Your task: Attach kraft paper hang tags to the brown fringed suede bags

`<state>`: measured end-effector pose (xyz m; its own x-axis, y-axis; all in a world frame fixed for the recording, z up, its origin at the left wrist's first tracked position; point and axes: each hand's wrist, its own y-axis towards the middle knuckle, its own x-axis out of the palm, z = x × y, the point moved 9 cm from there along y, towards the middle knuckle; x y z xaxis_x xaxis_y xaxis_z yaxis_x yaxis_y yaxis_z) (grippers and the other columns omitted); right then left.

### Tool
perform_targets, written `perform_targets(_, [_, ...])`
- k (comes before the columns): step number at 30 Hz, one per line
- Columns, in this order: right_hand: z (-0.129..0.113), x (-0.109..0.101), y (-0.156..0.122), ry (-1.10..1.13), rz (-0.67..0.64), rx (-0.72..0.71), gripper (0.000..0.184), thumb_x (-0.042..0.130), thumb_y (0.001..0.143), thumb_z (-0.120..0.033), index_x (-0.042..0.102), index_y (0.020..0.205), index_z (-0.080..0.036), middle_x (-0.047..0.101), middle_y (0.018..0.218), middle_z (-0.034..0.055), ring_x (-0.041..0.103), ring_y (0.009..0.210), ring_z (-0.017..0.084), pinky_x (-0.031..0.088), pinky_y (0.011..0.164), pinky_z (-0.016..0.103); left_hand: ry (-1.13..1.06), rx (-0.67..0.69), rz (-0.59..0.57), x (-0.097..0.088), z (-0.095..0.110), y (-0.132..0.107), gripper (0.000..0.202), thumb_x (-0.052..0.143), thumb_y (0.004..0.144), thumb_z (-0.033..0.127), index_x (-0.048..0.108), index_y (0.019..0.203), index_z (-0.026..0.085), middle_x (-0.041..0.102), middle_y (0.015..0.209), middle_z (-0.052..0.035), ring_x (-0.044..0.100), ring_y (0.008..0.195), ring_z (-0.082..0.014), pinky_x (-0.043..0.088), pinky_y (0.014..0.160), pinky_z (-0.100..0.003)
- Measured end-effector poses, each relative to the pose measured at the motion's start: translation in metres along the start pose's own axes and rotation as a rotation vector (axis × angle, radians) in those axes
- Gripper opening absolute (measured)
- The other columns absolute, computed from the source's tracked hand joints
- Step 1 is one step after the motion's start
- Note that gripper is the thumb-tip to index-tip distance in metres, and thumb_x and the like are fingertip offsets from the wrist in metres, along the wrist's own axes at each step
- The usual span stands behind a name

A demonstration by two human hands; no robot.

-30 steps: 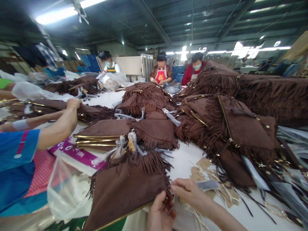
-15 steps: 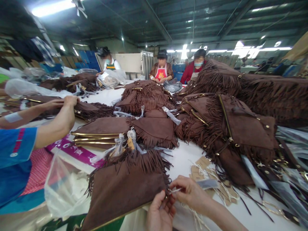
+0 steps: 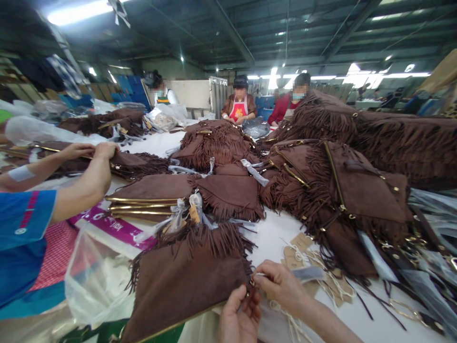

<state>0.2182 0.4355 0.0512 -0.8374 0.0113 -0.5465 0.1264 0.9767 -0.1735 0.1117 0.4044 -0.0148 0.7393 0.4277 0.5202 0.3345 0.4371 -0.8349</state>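
A brown suede-like bag [image 3: 193,276] with fringe along its far edge and a gold zip along its near edge lies in front of me. My left hand [image 3: 238,314] is closed at its right corner, thumb and curled fingers around a small metal fitting there. Just right of that corner, my right hand [image 3: 276,283] pinches a thin whitish string, whose far end is hidden by the fingers. Beyond my right wrist lie brown card tags [image 3: 302,243] with white strings, and a strip of clear plastic [image 3: 309,273] beside them.
Stacked bags with gold zips [image 3: 150,205] lie ahead, a big heap of fringed bags [image 3: 371,190] to the right. At left, a co-worker's hands [image 3: 103,151] rest on another bag, near a plastic bag [image 3: 100,276]. Several people work across the table.
My right hand's fingers have shifted slightly at the bag's corner, and less of the pale string shows. My left hand and the bag have hardly moved.
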Motion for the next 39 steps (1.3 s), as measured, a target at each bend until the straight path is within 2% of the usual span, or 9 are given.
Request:
perform_targets(14, [0.015, 0.005, -0.005, 0.072, 0.146, 0.119, 0.025, 0.042, 0.077, -0.036, 0.054, 0.063, -0.018, 0.055, 0.062, 0.0002, 0.051, 0.065, 0.016, 0.037, 0.059, 0.027, -0.017, 0.003, 0.006, 0.002, 0.001, -0.001, 0.027, 0.042, 0.082, 0.005, 0.06, 0.062, 0.006, 0.065, 0.054, -0.0082, 0.059, 0.046, -0.0125, 0.042, 0.043, -0.019])
perform_targets(20, [0.018, 0.008, -0.009, 0.082, 0.216, 0.132, 0.027, 0.04, 0.079, -0.036, 0.05, 0.06, -0.019, 0.054, 0.058, -0.0005, 0.051, 0.062, 0.016, 0.037, 0.059, 0.028, -0.023, 0.007, 0.005, 0.001, 0.001, 0.0, 0.026, 0.043, 0.082, 0.005, 0.061, 0.062, 0.006, 0.064, 0.054, -0.0077, 0.059, 0.046, -0.0123, 0.043, 0.042, -0.019])
perform_targets(26, [0.01, 0.008, -0.009, 0.05, 0.153, 0.069, 0.025, 0.045, 0.078, -0.031, 0.059, 0.061, -0.018, 0.056, 0.061, 0.0006, 0.054, 0.066, 0.016, 0.038, 0.061, 0.027, -0.027, 0.007, -0.025, -0.002, 0.0, 0.004, 0.023, 0.044, 0.081, 0.005, 0.061, 0.064, 0.007, 0.065, 0.055, -0.0066, 0.06, 0.049, -0.0123, 0.043, 0.044, -0.019])
perform_targets(30, [-0.002, 0.002, -0.01, -0.02, 0.089, 0.02, 0.015, 0.049, 0.074, -0.022, 0.062, 0.067, -0.019, 0.058, 0.07, 0.002, 0.054, 0.073, 0.017, 0.037, 0.066, 0.028, -0.025, 0.011, -0.021, -0.002, 0.0, 0.005, 0.024, 0.045, 0.081, 0.004, 0.059, 0.062, 0.008, 0.064, 0.053, -0.006, 0.059, 0.047, -0.0116, 0.043, 0.043, -0.019])
perform_targets(32, [-0.007, 0.0, -0.012, -0.027, 0.056, 0.015, 0.012, 0.05, 0.071, -0.016, 0.06, 0.077, -0.02, 0.059, 0.075, 0.0015, 0.054, 0.074, 0.017, 0.038, 0.066, 0.028, -0.039, 0.03, -0.014, -0.002, 0.001, 0.004, 0.026, 0.044, 0.081, 0.004, 0.058, 0.06, 0.009, 0.063, 0.052, -0.0054, 0.057, 0.044, -0.0108, 0.043, 0.043, -0.019])
perform_targets(34, [-0.011, 0.0, -0.014, 0.003, 0.025, 0.01, 0.016, 0.05, 0.069, -0.014, 0.055, 0.084, -0.02, 0.059, 0.076, 0.0001, 0.053, 0.073, 0.016, 0.038, 0.064, 0.027, -0.051, 0.046, -0.007, -0.001, 0.002, 0.003, 0.027, 0.043, 0.081, 0.004, 0.058, 0.059, 0.009, 0.063, 0.053, -0.0053, 0.057, 0.044, -0.0105, 0.042, 0.042, -0.019])
perform_targets(36, [-0.016, -0.001, -0.015, 0.024, 0.009, -0.011, 0.016, 0.05, 0.07, -0.014, 0.051, 0.084, -0.02, 0.057, 0.074, -0.0011, 0.053, 0.07, 0.015, 0.039, 0.062, 0.026, -0.051, 0.044, 0.002, -0.001, 0.002, 0.002, 0.027, 0.044, 0.081, 0.004, 0.058, 0.059, 0.01, 0.063, 0.053, -0.0054, 0.057, 0.044, -0.0107, 0.043, 0.043, -0.019])
perform_targets(39, [-0.019, -0.002, -0.014, -0.036, 0.018, -0.054, 0.007, 0.046, 0.076, -0.018, 0.052, 0.079, -0.02, 0.057, 0.072, -0.0009, 0.052, 0.069, 0.015, 0.038, 0.062, 0.026, -0.033, 0.027, 0.012, -0.002, 0.001, 0.001, 0.024, 0.044, 0.081, 0.005, 0.058, 0.062, 0.008, 0.064, 0.054, -0.006, 0.059, 0.047, -0.0118, 0.042, 0.043, -0.019])
